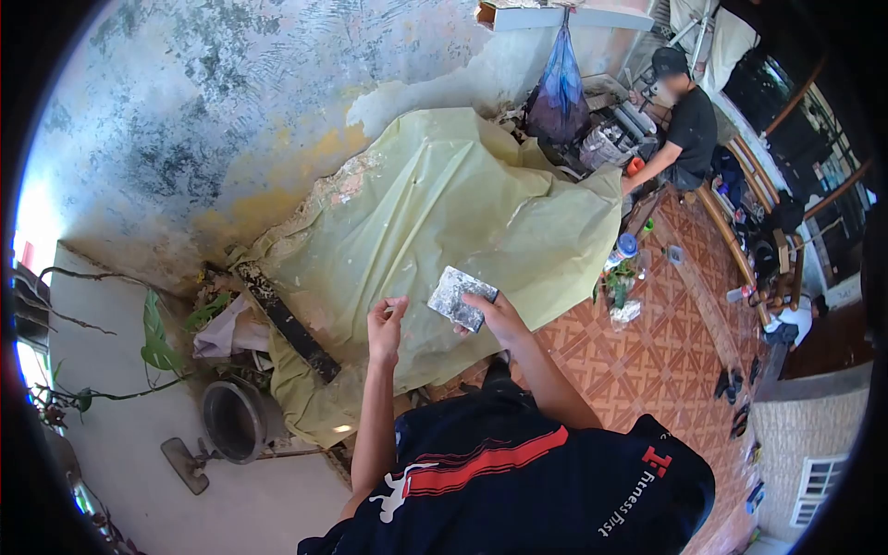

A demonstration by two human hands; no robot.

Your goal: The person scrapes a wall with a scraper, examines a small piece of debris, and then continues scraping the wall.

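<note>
My right hand (498, 320) grips a flat rectangular block (453, 292), grey with white dusty patches, thumb on its upper face. I cannot make out exactly what kind of block it is. To its left, my left hand (385, 326) is raised with its fingers curled and fingertips pressed together; anything between them is too small to see. The two hands are apart. Beneath both spreads a wrinkled pale green sheet (435, 203), draped over a bulky heap against the wall. A dark plank (289, 322) lies across the sheet's left end.
A peeling blue-grey wall (213, 111) rises behind. At the lower left are a grey bucket (233, 422) and a plant (159, 339). Another person (689, 129) sits at the upper right, one hand near the sheet's edge. A blue bag (561, 88) hangs nearby. Tiled floor (592, 356) lies right.
</note>
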